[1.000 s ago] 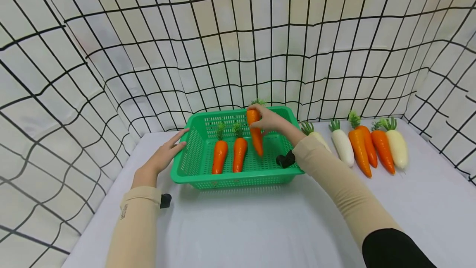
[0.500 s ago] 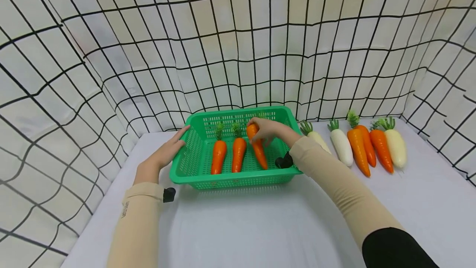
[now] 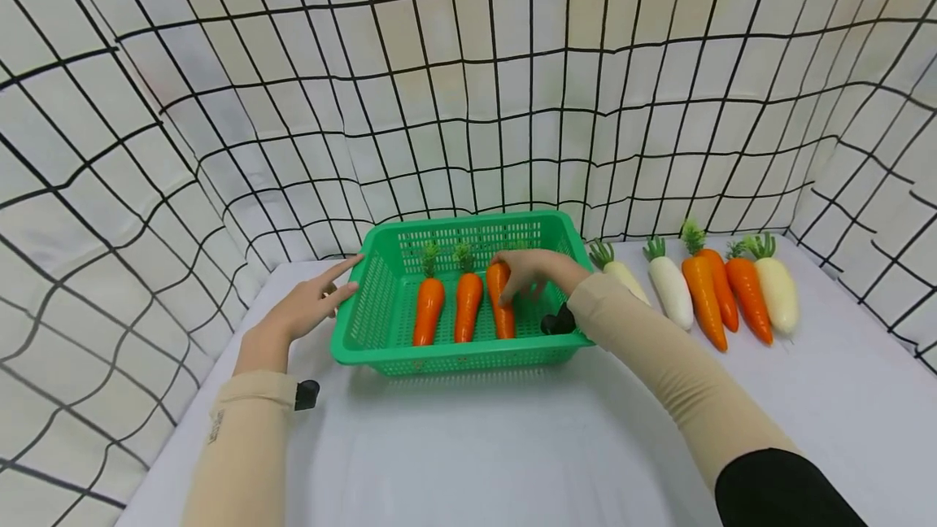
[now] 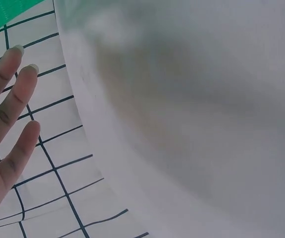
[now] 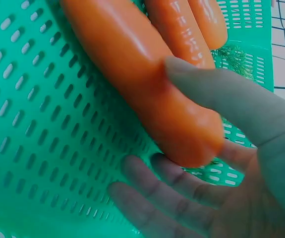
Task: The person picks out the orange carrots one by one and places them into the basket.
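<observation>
My right hand (image 3: 530, 271) is inside the green basket (image 3: 454, 356), at the upper end of an orange carrot (image 3: 501, 307). Seen from the right wrist, the thumb presses on this carrot (image 5: 122, 49), one finger lies behind its thick end, and the other fingers spread loosely below. Left of it, a middle carrot (image 3: 468, 307) and a leftmost carrot (image 3: 429, 311) lie in the basket, leafy tops toward the back. My left hand (image 3: 302, 306) has its fingers extended, fingertips right at the basket's left rim; the left wrist view catches only part of that hand (image 4: 8, 114).
Right of the basket on the white table (image 3: 468, 446) lie a cream radish (image 3: 625, 276), a white radish (image 3: 670, 291), several orange carrots (image 3: 705, 299) and another cream radish (image 3: 777, 295). A black grid-patterned white wall (image 3: 512, 104) encloses the back and sides.
My right hand has lowered the carrot into the basket beside the other two, and it has swung from slanted to nearly straight. My left hand has shifted slightly left and outward along the rim.
</observation>
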A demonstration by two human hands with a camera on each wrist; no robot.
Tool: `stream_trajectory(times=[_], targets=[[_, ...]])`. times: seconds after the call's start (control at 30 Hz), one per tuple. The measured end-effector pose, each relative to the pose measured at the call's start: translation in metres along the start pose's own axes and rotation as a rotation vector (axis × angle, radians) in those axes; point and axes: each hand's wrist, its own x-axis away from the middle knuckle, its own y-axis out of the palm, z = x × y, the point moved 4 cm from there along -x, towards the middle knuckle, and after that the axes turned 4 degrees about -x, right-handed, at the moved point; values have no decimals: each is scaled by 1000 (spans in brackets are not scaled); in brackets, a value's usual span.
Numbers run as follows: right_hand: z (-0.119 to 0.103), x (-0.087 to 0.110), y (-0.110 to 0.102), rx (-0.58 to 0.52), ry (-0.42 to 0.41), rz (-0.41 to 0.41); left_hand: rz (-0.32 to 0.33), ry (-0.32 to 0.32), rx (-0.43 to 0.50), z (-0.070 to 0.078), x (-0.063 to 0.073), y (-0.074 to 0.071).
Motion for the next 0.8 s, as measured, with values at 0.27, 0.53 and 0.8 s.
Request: stream_trajectory(times=[0.27,0.53,0.8], targets=[[4,3,2,71,15,-53,3,-6,-88,1,-2,-3],[3,5,-2,90,19,-20,11,-8,-36,1,-3,1],[-14,28,-22,188,-75,52,9,-24,-19,-3,-3,3]])
